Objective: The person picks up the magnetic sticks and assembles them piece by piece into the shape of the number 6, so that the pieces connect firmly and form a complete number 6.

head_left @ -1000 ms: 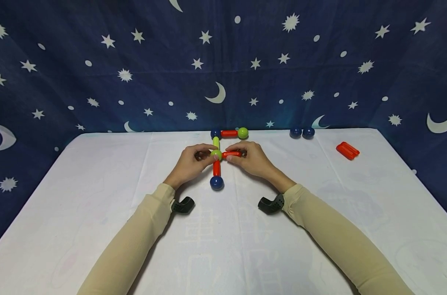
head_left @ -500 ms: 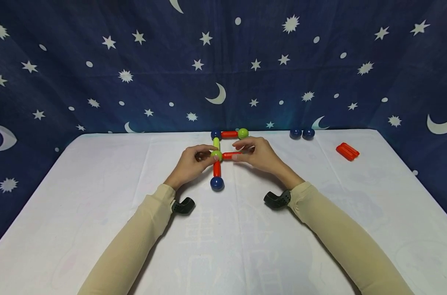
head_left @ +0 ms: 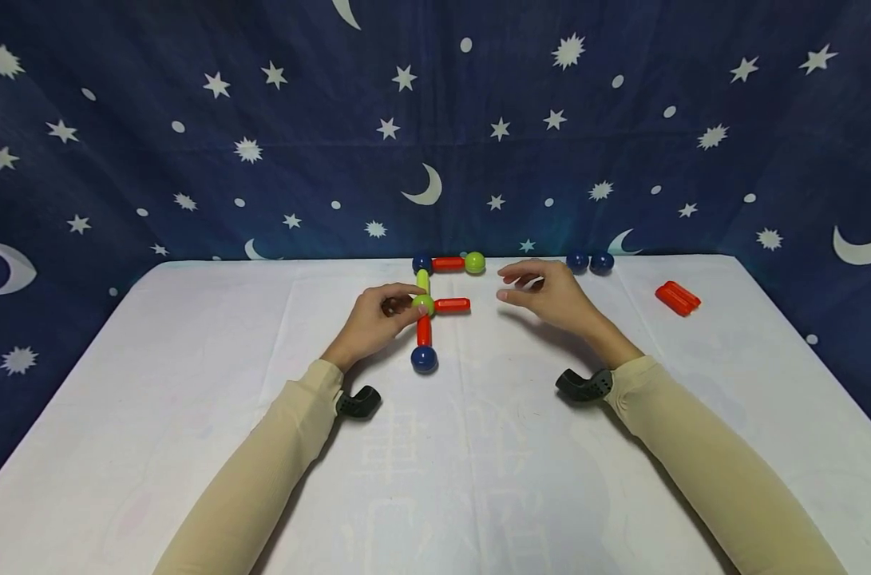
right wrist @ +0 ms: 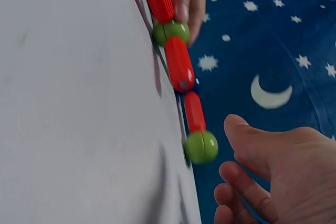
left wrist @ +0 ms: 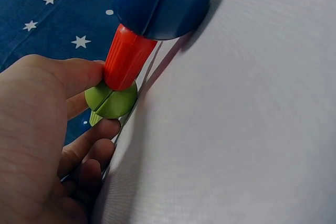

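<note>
My left hand (head_left: 374, 319) pinches a green ball (head_left: 422, 305) in the middle of a rod-and-ball toy construction lying on the table. From that ball a red rod (head_left: 453, 305) sticks out to the right, its outer end bare. Another red rod (left wrist: 125, 59) joins it to a near blue ball (head_left: 424, 359). On the far side a yellow-green rod (head_left: 423, 279) leads to a second blue ball (head_left: 421, 264), then a red rod (head_left: 448, 264) and a green end ball (head_left: 474, 263). My right hand (head_left: 550, 295), fingers relaxed and holding nothing, hovers right of the construction.
Two loose blue balls (head_left: 602, 263) sit side by side at the table's back edge, just beyond my right hand. Farther right lies a small bundle of red rods (head_left: 678, 298). A dark blue starry cloth (head_left: 298, 120) hangs behind the white table (head_left: 464, 479).
My right hand has let go of the red rod on the right and moved away rightward, toward the loose blue balls. The left hand keeps its pinch on the green ball.
</note>
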